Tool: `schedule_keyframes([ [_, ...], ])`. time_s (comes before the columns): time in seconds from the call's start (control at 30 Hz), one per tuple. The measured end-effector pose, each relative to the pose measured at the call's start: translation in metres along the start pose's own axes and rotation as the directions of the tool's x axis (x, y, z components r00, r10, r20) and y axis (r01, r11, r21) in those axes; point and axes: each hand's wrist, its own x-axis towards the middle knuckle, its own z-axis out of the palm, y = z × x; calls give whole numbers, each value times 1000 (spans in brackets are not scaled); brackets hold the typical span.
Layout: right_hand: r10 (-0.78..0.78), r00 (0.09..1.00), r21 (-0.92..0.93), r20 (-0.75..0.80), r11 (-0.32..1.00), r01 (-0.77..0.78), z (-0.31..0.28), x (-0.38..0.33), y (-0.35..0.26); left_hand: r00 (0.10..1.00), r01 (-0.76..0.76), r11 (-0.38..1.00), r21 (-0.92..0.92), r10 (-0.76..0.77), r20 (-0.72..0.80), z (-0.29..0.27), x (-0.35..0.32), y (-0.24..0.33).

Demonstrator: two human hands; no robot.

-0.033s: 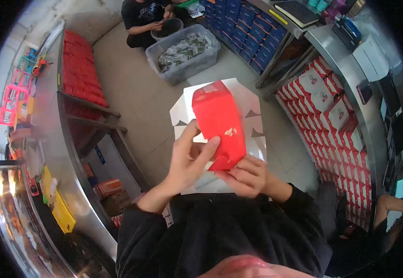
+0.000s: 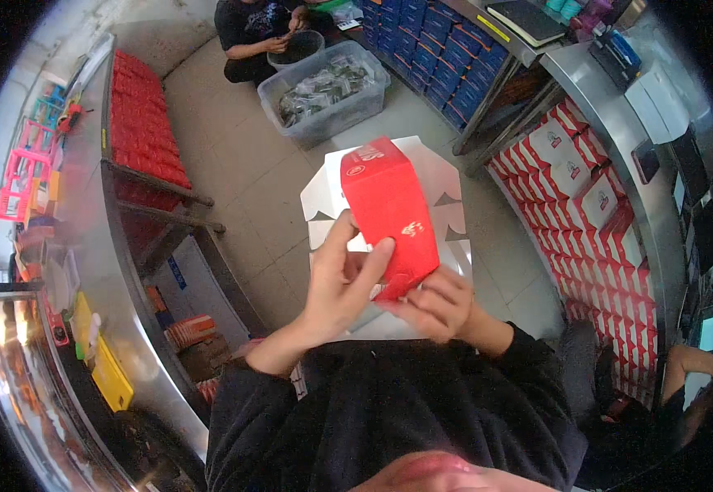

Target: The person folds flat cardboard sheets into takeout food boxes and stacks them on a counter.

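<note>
- Red carton (image 2: 389, 215) found at frame centre, held tilted, top end leaning toward the upper left, in front of a white flat die-cut sheet (image 2: 442, 197) spread behind it.
- Left hand (image 2: 342, 287) closed around the carton's lower left edge, thumb up along one side and fingers laid across the red face; presumably steadying the panel for folding.
- Right hand (image 2: 437, 302) closed on the carton's lower corner, pinching from beneath; grip apparently supporting the weight while the left hand worked the face.
- Both held above the lap, clear of any surface; open concrete floor (image 2: 233, 156) lay beyond toward the upper left, giving free room.
- Metal shelf edge (image 2: 119, 271) curved down the left side; stacked red boxes (image 2: 139, 139) on it.
- Rows of red-and-white cartons (image 2: 594, 205) lined the right, close beside the right elbow; tighter margin there.
- Clear plastic bin (image 2: 324, 90) of bagged parts at top centre, with another person (image 2: 250, 33) seated behind it, well apart.
</note>
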Motion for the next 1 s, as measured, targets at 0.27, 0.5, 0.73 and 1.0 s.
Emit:
schedule_keyframes([
  [0.27, 133, 975, 318, 178, 930, -184, -17, 3, 26, 963, -85, 996, 40, 92, -252, -17, 18, 5],
  [0.5, 109, 991, 193, 82, 973, -123, -14, 16, 29, 962, -121, 993, 0, 117, -246, -3, 14, -1],
  [0.73, 259, 962, 95, 90, 959, -267, -13, 21, 19, 989, -66, 997, 27, 69, -130, 5, 12, 11],
  [1.0, 294, 954, 300, 53, 907, -296, -44, -3, 32, 999, -26, 998, -54, 24, -44, -8, 28, 16],
])
